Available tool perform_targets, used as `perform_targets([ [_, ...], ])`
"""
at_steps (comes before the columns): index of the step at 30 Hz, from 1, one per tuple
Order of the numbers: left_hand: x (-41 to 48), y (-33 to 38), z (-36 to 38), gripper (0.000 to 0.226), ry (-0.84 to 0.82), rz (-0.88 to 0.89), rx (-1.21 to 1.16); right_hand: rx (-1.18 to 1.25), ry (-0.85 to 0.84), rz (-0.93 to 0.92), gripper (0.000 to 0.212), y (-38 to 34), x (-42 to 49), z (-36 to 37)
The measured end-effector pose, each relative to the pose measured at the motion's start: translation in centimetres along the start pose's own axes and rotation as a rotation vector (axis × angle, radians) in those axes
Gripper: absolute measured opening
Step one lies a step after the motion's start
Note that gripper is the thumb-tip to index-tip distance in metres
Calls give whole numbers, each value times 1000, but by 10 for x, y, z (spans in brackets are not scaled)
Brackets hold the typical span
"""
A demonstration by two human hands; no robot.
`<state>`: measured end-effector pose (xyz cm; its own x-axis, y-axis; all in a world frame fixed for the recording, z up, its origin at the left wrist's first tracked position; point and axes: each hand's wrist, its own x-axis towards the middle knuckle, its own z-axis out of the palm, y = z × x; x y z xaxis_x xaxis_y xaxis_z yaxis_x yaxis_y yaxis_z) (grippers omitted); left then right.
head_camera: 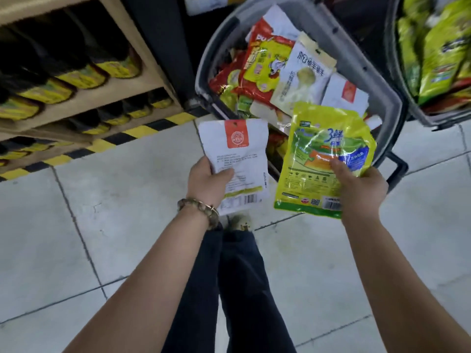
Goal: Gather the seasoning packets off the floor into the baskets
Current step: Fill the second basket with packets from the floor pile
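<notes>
My left hand (207, 182) grips a white seasoning packet (235, 159) with an orange tag by its lower left side. My right hand (359, 189) holds a yellow-green spouted pouch (323, 154) from its right edge. Both packets hover just in front of the near rim of a grey basket (374, 80) that stands on the floor. Several red, yellow and white packets fill that basket. A second grey basket (407, 98) at the far right holds green pouches.
Wooden shelves (142, 82) with dark bottles bearing yellow labels line the left, above a yellow-black striped floor edge (107, 142). Pale floor tiles (102, 225) spread below. My dark trouser legs (237, 289) and a shoe (240, 222) stand under my hands.
</notes>
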<state>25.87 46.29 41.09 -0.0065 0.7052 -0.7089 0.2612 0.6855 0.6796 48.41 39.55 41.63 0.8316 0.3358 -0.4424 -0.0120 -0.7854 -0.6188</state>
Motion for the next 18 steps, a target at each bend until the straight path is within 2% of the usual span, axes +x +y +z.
perform_targets([
  [4,33,22,48,14,-63,-5,160,-9,73,71,34,-1,36,-19],
  [8,56,45,89,10,-106,14,266,-56,81,63,41,-5,70,-27],
  [10,69,47,109,24,-100,-4,303,-46,67,80,38,-4,86,-19],
  [14,95,34,142,38,-56,-30,353,-16,-20,98,28,12,118,13],
  [16,103,23,149,62,26,91,465,-21,-44,98,30,21,130,31],
  [18,106,14,153,90,137,291,680,-61,-18,122,40,31,141,42],
])
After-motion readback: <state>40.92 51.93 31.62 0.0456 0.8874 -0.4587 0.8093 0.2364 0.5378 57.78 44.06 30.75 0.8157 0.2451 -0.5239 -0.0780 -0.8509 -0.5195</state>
